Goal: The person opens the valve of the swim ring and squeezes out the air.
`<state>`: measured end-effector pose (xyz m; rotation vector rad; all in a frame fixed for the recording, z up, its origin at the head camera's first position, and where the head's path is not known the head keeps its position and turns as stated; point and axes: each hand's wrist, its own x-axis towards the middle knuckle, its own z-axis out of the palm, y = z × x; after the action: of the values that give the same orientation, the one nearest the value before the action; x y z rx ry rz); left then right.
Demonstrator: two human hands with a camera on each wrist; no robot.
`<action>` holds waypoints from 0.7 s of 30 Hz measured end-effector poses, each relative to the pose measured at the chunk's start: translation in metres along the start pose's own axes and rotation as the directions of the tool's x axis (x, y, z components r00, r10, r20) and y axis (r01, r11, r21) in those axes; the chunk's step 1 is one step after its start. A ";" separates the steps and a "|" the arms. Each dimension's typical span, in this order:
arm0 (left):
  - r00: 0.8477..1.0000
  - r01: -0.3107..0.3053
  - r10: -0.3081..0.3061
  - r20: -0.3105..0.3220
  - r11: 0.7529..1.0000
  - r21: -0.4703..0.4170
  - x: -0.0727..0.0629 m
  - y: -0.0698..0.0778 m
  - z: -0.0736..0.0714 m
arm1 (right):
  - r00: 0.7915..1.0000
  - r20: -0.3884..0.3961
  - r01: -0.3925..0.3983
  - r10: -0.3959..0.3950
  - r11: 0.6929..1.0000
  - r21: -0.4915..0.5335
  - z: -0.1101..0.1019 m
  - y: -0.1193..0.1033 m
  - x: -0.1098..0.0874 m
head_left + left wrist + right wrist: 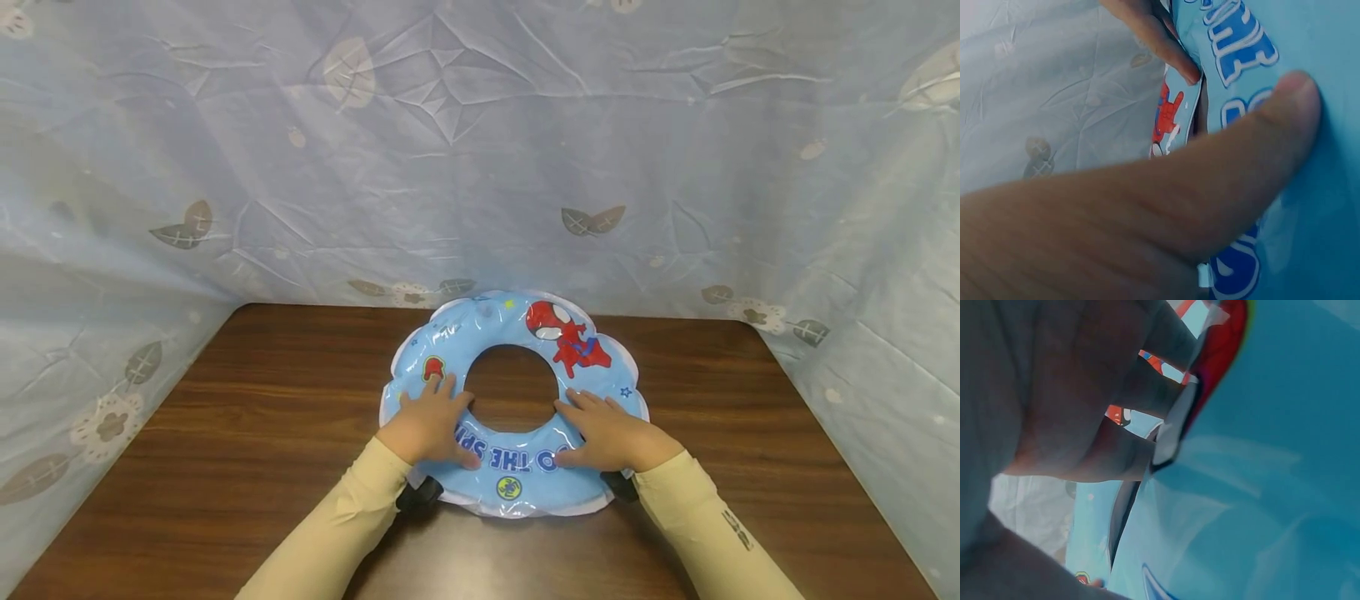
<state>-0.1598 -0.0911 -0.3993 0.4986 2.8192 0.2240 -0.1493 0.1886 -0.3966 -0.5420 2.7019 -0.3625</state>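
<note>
A light-blue inflatable swim ring lies on the table, printed with a red cartoon figure and blue lettering that reads upside down in the head view. On the ring's left side rests my left hand, fingers spread and pointing away. My right hand rests opposite it, its fingers reaching toward the inner hole. In the left wrist view the thumb lies extended over the lettering. The right wrist view shows that hand's fingers against the blue vinyl.
The dark brown wooden table carries the ring near its middle. A pale grey-blue curtain with leaf prints hangs behind the table and along both sides. Yellow sleeves cover both forearms. Black wrist devices sit beside the ring's near edge.
</note>
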 end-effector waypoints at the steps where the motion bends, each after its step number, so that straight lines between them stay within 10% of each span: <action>1: 1.000 0.000 0.000 0.005 1.000 -0.005 0.000 0.000 0.000 | 1.000 0.000 -0.003 0.003 1.000 0.001 0.000 0.000 0.000; 21: 1.000 0.029 -0.029 -0.005 1.000 -0.005 -0.003 0.006 0.003 | 1.000 -0.021 0.013 -0.013 1.000 0.008 -0.002 0.003 -0.001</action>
<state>-0.1540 -0.0867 -0.4001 0.4561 2.8279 0.2269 -0.1502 0.1918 -0.3950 -0.5570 2.7164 -0.3849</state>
